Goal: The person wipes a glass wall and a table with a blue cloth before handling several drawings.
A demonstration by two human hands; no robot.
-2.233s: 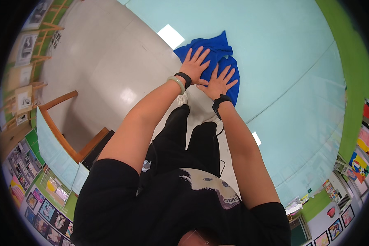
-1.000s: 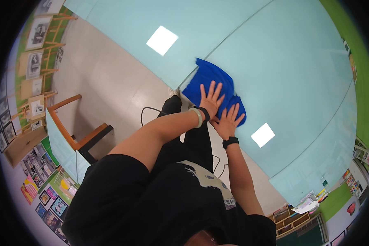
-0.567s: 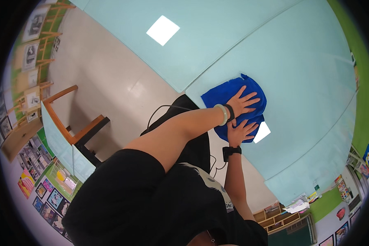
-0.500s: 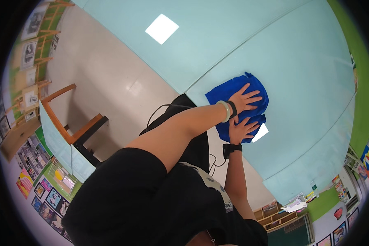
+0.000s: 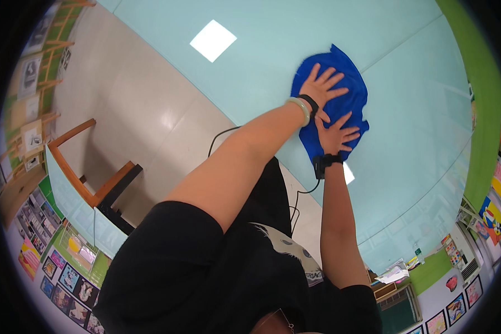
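Observation:
A blue cloth [image 5: 352, 96] lies spread and wrinkled on the pale turquoise tabletop [image 5: 273, 50]. My left hand [image 5: 320, 88], with a pale bangle and a black band at its wrist, presses flat on the cloth, fingers spread. Just below it, my right hand [image 5: 336, 137] also rests flat on the cloth with its fingers fanned out. A black strap with a small box is on the right wrist. Both arms reach forward over the table, and the hands lie close together.
An orange-brown wooden chair [image 5: 72, 173] stands on the floor at the left. Dark cables hang near my waist and the table's edge. Papers [image 5: 392, 273] lie at the table's lower right end. Framed pictures [image 5: 69, 277] line the walls.
Both hands have slid farther out across the tabletop, taking the blue cloth along. The cloth now lies over the table seam and has changed shape, and my arms are more stretched.

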